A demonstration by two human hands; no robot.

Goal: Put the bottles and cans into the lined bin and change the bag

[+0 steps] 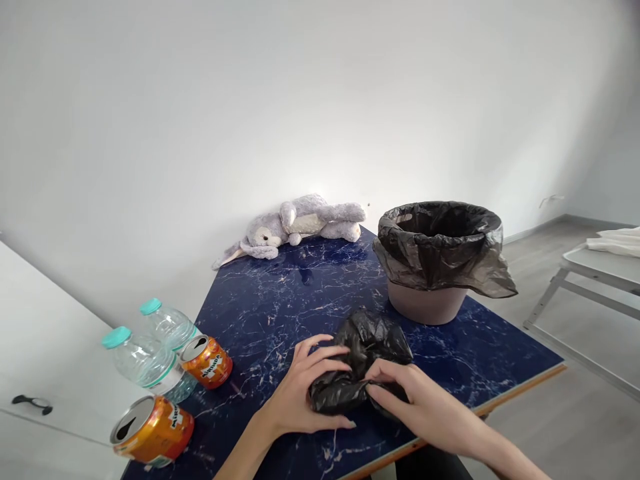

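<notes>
A crumpled black plastic bag (373, 337) lies on the dark blue marbled table (270, 303) near its front edge. My left hand (310, 383) rests against its left side, fingers curved over the plastic and thumb underneath. With thumb and fingers pinched together, my right hand (407, 393) grips a fold of the bag at the front. Behind the bag, to the right, stands a brownish bin (425, 303) with a black liner (440, 260) folded over its rim.
Two clear bottles with teal caps (145, 363) (170, 323) and two orange Mirinda cans (153, 430) (207, 362) stand at the left edge. A grey plush rabbit (300, 223) lies by the wall. To the right is a folding table (600, 263) with white cloth on it.
</notes>
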